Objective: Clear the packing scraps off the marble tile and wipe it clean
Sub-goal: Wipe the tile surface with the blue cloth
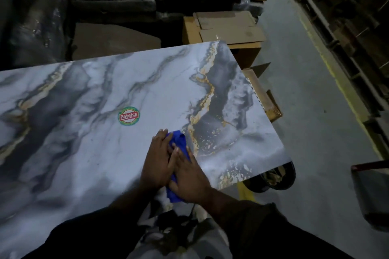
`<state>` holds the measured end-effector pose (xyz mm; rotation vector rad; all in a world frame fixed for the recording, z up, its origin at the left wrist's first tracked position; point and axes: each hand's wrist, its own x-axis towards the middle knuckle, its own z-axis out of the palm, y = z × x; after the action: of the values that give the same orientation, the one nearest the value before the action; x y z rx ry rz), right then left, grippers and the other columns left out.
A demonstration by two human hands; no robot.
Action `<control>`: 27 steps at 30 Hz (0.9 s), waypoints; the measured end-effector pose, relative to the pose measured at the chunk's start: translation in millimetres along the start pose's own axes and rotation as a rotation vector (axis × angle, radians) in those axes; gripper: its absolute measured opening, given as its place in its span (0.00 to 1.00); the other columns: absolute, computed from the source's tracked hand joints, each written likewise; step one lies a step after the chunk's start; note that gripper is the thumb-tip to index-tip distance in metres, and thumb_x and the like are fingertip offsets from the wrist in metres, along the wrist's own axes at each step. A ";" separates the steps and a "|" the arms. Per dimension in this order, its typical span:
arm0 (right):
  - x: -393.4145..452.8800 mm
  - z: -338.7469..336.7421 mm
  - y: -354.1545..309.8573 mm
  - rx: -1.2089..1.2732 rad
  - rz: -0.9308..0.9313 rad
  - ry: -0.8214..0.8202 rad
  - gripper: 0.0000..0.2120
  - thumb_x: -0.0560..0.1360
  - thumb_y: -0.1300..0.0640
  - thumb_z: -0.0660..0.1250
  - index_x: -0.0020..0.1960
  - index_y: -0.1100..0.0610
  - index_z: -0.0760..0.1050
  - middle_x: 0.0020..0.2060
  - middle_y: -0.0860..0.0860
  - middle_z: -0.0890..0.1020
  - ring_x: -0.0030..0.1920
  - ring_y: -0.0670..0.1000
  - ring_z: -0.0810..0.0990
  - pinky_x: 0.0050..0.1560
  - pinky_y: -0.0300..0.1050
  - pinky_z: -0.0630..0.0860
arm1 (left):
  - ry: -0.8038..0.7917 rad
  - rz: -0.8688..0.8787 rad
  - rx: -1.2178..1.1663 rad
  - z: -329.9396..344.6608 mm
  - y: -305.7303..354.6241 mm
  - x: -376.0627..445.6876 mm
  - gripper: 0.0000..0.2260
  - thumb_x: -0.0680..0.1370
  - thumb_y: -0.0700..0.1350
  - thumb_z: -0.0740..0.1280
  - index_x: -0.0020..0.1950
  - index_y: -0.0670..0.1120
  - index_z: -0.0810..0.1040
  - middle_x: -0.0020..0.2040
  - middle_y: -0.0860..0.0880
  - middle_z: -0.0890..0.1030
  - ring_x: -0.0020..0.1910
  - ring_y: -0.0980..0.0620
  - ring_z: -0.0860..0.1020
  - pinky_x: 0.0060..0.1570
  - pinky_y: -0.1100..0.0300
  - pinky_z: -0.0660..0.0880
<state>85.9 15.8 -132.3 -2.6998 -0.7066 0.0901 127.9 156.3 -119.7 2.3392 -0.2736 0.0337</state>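
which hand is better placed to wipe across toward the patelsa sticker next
Left, probably. The left hand presses the blue cloth on the side nearer the Patelsa sticker; the right hand lies toward the right edge of the marble tile.

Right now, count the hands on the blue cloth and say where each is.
2. The left hand presses the blue cloth on its left side. The right hand presses its near right side, close beside the left, on the marble tile.

Round green/red sticker (128, 116) on marble tile (84, 153): reads "Patelsa".
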 end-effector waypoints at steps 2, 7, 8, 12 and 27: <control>-25.1 -8.4 27.0 -0.077 -0.087 -0.046 0.38 0.78 0.46 0.63 0.82 0.56 0.54 0.82 0.52 0.52 0.82 0.52 0.46 0.79 0.62 0.50 | -0.009 0.014 0.081 3.4 5.8 -10.1 0.29 0.83 0.57 0.55 0.73 0.36 0.72 0.73 0.38 0.72 0.75 0.40 0.68 0.75 0.41 0.63; -85.9 -37.2 99.4 -0.133 0.242 0.040 0.35 0.79 0.45 0.56 0.82 0.56 0.54 0.82 0.52 0.52 0.82 0.53 0.49 0.77 0.63 0.58 | -0.115 0.008 0.123 25.8 32.3 -31.7 0.28 0.82 0.56 0.60 0.75 0.39 0.71 0.76 0.41 0.70 0.77 0.43 0.67 0.77 0.46 0.61; -94.4 -43.9 110.9 -0.138 0.348 0.075 0.34 0.78 0.45 0.55 0.81 0.58 0.56 0.81 0.53 0.56 0.81 0.55 0.53 0.76 0.64 0.60 | -0.133 0.017 0.144 30.9 36.7 -36.4 0.28 0.82 0.58 0.59 0.76 0.41 0.70 0.77 0.42 0.70 0.77 0.44 0.66 0.78 0.47 0.60; -114.9 -63.2 149.3 -0.172 0.710 0.126 0.36 0.78 0.43 0.47 0.81 0.61 0.56 0.80 0.58 0.58 0.81 0.58 0.56 0.78 0.63 0.56 | -0.134 0.021 0.167 40.9 51.4 -49.0 0.27 0.83 0.59 0.59 0.76 0.43 0.70 0.77 0.44 0.69 0.78 0.45 0.64 0.80 0.50 0.54; -28.8 1.3 -7.7 -0.195 0.490 0.036 0.37 0.80 0.43 0.57 0.82 0.61 0.51 0.81 0.59 0.52 0.82 0.59 0.50 0.79 0.64 0.51 | -0.020 -0.129 0.128 -40.5 -8.3 -112.9 0.29 0.82 0.56 0.64 0.78 0.40 0.68 0.79 0.43 0.66 0.79 0.45 0.63 0.80 0.56 0.53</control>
<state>56.9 8.4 -131.5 -2.9945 -0.0300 0.0952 21.7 211.6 -109.0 2.4810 -0.1329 -0.0364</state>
